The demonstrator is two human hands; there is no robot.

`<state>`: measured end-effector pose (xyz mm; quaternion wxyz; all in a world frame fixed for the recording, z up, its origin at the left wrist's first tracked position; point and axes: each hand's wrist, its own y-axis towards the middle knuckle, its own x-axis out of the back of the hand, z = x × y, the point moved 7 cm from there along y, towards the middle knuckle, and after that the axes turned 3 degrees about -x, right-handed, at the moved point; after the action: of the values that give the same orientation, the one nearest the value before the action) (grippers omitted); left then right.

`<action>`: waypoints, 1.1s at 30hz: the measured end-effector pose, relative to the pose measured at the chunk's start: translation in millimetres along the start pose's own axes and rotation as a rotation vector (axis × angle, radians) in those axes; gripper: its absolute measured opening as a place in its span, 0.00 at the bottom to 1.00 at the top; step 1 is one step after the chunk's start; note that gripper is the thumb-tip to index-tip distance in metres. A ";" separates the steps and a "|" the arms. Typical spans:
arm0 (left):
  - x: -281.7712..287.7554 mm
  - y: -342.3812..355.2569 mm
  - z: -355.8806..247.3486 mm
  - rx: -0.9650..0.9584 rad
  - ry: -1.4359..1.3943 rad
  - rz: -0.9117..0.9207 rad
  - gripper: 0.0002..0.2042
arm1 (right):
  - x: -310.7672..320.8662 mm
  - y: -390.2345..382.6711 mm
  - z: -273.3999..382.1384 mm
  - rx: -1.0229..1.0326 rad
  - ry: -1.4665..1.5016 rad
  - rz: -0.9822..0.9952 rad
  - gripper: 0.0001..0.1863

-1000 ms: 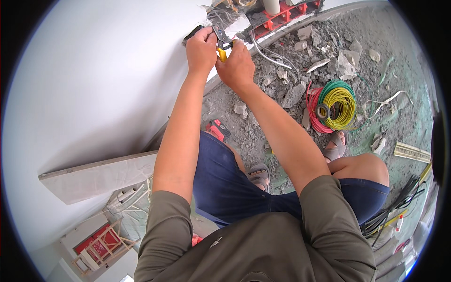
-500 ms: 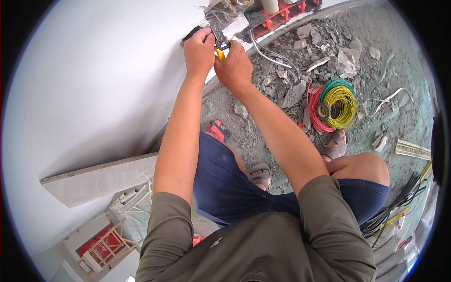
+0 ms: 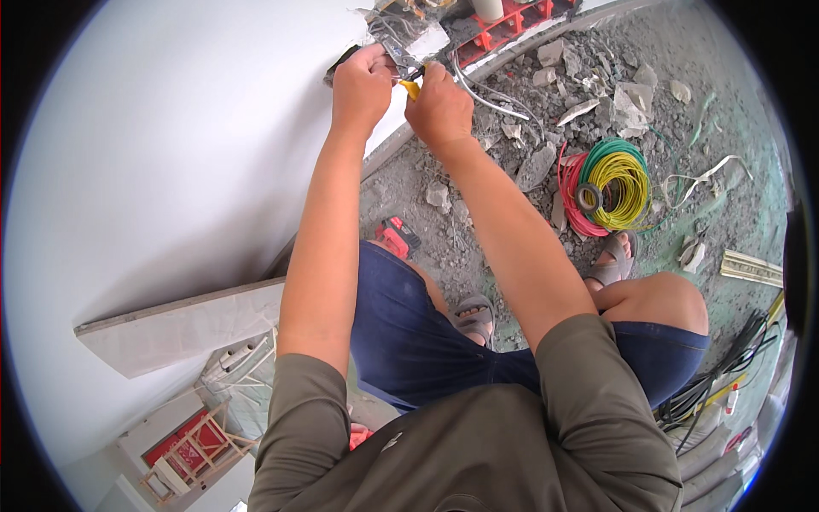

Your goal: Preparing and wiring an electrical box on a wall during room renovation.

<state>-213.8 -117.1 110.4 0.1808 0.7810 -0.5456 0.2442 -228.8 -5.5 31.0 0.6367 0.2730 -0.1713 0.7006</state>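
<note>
While the yellow-handled pliers (image 3: 412,89) sit at the wall opening (image 3: 409,19) between both hands, right hand (image 3: 442,104) has its grip clenched on the handle. Left hand (image 3: 362,90) is by the metal head, fingers curled; can't tell what that grip pinches, if anything. White cable (image 3: 495,106) hangs just right of the right hand, red plastic frame (image 3: 512,27) beyond. Rubble (image 3: 536,168) covers the floor; wire coils (image 3: 627,205) (red, green, yellow) lie there, dark tape roll (image 3: 580,193) on top. Red-and-black tool (image 3: 397,236) near the knee.
</note>
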 end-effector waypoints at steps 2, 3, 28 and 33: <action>-3.7 -0.3 0.0 0.049 -0.062 0.033 0.17 | 0.0 0.8 -1.4 0.008 -0.022 0.015 0.23; -4.7 -1.5 -0.6 0.050 -0.063 0.034 0.17 | 0.6 0.5 -1.9 0.004 -0.013 0.013 0.23; 8.3 20.0 10.4 0.072 0.404 0.526 0.29 | -26.0 -36.7 1.8 -0.435 1.114 0.535 0.14; 1.9 23.4 14.7 0.030 0.405 0.465 0.28 | -20.4 -48.4 2.7 -0.708 1.342 0.329 0.15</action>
<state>-232.6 -134.6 99.9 0.2136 0.5733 -0.6590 0.4375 -179.8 -17.0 15.6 0.5412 -0.4582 -0.0011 0.7051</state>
